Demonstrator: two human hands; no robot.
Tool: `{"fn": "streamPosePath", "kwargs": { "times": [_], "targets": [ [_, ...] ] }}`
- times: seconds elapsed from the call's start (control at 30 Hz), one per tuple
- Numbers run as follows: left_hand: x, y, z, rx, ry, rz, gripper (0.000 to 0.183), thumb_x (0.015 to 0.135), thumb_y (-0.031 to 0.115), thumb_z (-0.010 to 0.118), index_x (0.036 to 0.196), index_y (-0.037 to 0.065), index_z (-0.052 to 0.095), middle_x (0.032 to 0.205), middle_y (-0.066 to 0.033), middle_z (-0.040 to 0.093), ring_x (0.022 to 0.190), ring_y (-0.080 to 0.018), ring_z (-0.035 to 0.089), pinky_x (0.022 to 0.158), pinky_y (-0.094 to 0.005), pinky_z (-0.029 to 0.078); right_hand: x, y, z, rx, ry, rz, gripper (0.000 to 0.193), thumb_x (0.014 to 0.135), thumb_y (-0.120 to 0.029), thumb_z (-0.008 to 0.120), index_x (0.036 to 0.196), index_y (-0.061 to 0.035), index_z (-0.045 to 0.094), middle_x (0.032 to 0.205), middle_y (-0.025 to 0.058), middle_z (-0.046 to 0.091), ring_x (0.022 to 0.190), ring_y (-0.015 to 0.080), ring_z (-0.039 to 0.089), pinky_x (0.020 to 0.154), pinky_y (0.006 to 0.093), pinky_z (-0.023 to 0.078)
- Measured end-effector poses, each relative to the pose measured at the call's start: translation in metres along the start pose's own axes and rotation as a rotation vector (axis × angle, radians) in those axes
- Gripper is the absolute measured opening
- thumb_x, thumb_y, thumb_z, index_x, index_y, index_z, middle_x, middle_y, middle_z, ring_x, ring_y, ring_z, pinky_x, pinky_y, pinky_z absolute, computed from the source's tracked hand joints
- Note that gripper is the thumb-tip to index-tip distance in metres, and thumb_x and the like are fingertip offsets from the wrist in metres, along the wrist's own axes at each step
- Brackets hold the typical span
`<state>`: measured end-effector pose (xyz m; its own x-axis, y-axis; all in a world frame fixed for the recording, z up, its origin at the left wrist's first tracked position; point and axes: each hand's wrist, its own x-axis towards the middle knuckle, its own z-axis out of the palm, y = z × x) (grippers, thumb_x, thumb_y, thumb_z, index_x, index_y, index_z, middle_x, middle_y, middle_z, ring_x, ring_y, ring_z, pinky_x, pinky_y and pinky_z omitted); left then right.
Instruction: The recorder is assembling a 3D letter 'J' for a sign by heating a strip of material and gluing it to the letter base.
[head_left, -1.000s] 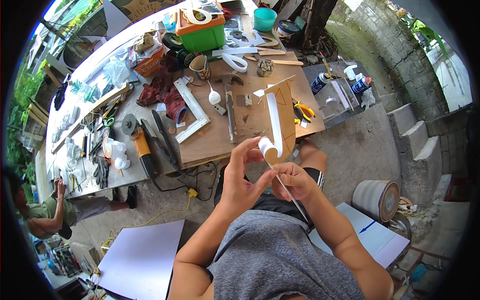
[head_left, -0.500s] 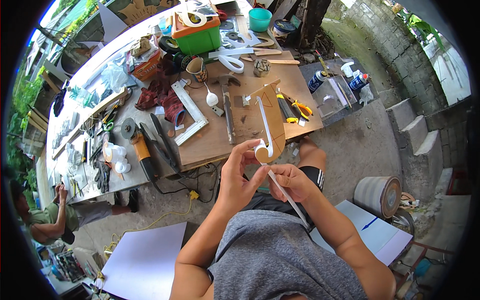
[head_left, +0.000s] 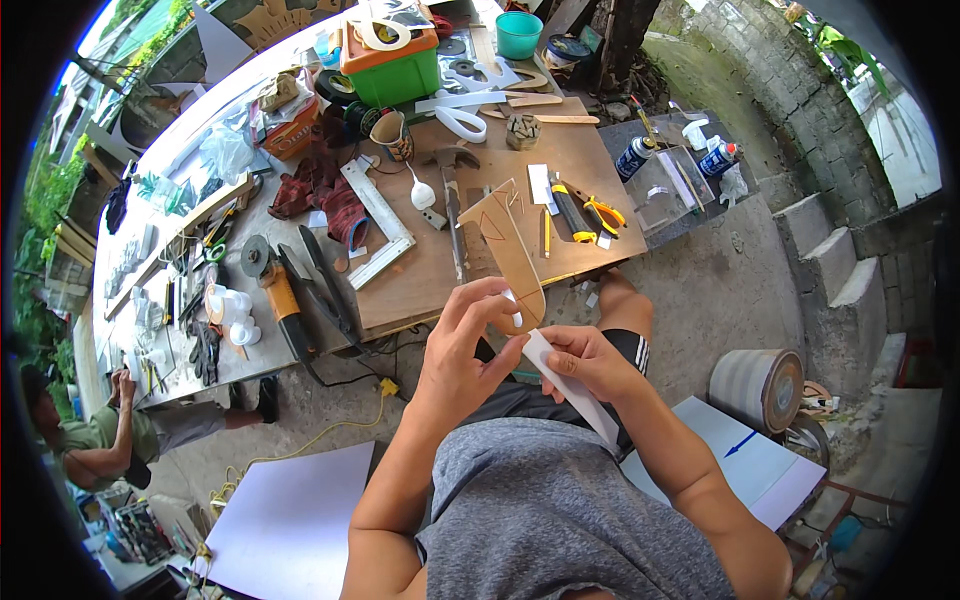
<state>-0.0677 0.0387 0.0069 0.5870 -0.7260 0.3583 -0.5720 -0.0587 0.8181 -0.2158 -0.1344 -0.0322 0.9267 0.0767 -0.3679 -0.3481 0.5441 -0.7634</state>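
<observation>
A flat brown J-shaped letter piece (head_left: 517, 258) with red pencil-like lines on its face is held over the near edge of the table. My left hand (head_left: 458, 345) is closed on its curved lower end, fingers bent around it. From that curved end a long white strip (head_left: 575, 388) runs down to the right toward my shirt. The strip is pinched between the thumb and fingers of my right hand (head_left: 596, 366). A bit of white shows on the letter's edge by my left fingertips. Beyond the letter, a hammer (head_left: 452, 215) lies on the brown board.
Pliers (head_left: 604, 215), a pencil (head_left: 547, 235) and a metal square (head_left: 383, 255) lie on the brown board (head_left: 590, 150). An angle grinder (head_left: 283, 300) rests at the table's near edge. A green bin (head_left: 395, 80) stands behind. Another person (head_left: 105, 435) is at far left.
The letter has turned and tilted leftward, uncovering the pencil and a white piece by the pliers. The strip now shows its broad face. Both hands keep hold.
</observation>
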Motion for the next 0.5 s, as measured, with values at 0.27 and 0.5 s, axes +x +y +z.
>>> {"fn": "streamPosePath", "kwargs": {
  "times": [0.27,0.5],
  "targets": [
    [0.0041,0.0024,-0.0025,-0.057,0.007,-0.007,0.045,0.075,0.004,0.085,0.111,0.004,0.059,0.117,-0.0137,0.066,0.093,-0.0228,0.069,0.084,-0.0323,0.057,-0.0027,0.0013,-0.0013,0.05,-0.053,0.019,0.053,0.099,-0.032,0.068,0.138,0.0024,0.055,0.085,0.0067,0.07,0.07,0.0092,0.067,0.06,0.0233,0.055],
    [0.0,0.0032,0.0022,-0.16,0.036,-0.156,0.051,0.073,0.001,0.086,0.111,0.003,0.052,0.12,-0.0134,0.069,0.093,-0.0159,0.066,0.085,-0.0299,0.054,-0.0031,0.0075,-0.0018,0.21,-0.119,0.054,0.055,0.099,-0.031,0.067,0.14,0.0021,0.054,0.08,0.0049,0.067,0.068,0.01,0.067,0.056,0.0237,0.055]
  ]
}}
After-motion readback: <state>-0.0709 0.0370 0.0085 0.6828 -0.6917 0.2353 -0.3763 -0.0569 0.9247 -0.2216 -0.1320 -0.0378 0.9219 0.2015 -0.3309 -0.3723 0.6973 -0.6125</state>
